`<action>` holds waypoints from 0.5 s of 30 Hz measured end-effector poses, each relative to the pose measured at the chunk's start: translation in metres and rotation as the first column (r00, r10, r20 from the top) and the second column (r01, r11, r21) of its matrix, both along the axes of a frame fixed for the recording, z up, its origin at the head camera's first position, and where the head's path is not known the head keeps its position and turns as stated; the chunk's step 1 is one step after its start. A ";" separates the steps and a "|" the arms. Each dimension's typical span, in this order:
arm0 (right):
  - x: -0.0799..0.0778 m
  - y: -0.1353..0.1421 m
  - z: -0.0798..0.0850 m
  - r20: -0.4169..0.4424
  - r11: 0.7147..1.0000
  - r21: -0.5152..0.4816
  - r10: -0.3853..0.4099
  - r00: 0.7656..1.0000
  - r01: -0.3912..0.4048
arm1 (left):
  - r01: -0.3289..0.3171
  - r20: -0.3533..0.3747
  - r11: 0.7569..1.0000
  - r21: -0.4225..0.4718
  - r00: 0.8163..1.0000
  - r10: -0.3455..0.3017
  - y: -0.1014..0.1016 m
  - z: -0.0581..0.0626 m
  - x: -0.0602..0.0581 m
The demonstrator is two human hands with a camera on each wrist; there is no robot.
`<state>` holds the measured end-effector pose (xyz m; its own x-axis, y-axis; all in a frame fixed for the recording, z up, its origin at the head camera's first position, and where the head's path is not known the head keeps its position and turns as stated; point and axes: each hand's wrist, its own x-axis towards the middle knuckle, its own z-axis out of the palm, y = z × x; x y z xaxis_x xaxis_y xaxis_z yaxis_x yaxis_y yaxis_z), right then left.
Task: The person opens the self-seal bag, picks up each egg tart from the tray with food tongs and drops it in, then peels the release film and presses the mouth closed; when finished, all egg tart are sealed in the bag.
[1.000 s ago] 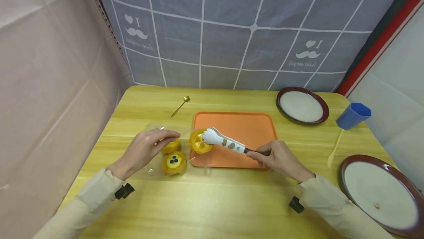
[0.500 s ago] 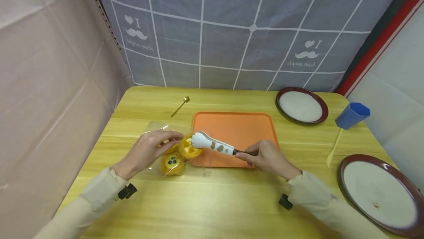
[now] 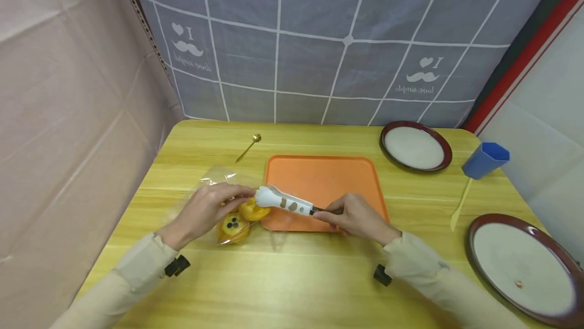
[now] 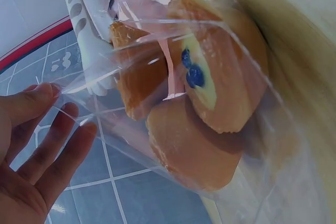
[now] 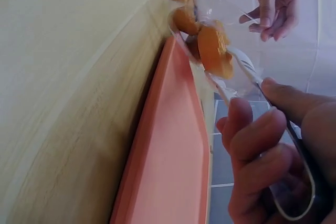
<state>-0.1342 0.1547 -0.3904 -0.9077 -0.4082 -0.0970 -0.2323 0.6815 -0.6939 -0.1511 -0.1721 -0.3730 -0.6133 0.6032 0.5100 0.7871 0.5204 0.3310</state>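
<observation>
A clear plastic bag (image 3: 220,173) lies at the left of the table, and my left hand (image 3: 203,212) pinches its edge between thumb and fingers. Inside sit a tart with blueberries (image 4: 231,72) and another tart (image 4: 194,145), which the hand mostly hides in the head view. My right hand (image 3: 360,219) holds white paw-shaped tongs (image 3: 285,202) by their dark handle. Between the tong tips is a yellow-topped tart (image 5: 212,51), at the bag's mouth and partly behind the film. How far inside it is, I cannot tell exactly.
An orange tray (image 3: 324,177) lies beneath the tongs. Behind the bag is a small gold spoon (image 3: 248,147). Two brown-rimmed plates (image 3: 414,146) stand on the right, with a blue cup (image 3: 485,160) and a pale yellow knife-like utensil (image 3: 462,205) near them.
My right hand has moved left with the tongs, bringing the tart from over the tray's left edge to the bag. The bag's film has lifted around the tarts; the blueberry tart has shifted slightly left.
</observation>
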 end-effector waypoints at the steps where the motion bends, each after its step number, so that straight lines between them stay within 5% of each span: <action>1: 0.000 -0.001 -0.001 0.005 1.000 0.003 -0.001 1.000 0.001 | -0.004 0.001 1.000 -0.001 1.000 0.004 0.000 0.000 0.000; 15: 0.001 0.000 -0.002 0.024 0.999 0.035 -0.018 1.000 0.018 | -0.017 0.000 1.000 0.021 1.000 0.017 -0.003 -0.001 0.000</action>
<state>-0.1335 0.1546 -0.3923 -0.9121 -0.3879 -0.1331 -0.2030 0.7090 -0.6754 -0.1514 -0.1751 -0.3744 -0.6230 0.5820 0.5226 0.7784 0.5266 0.3416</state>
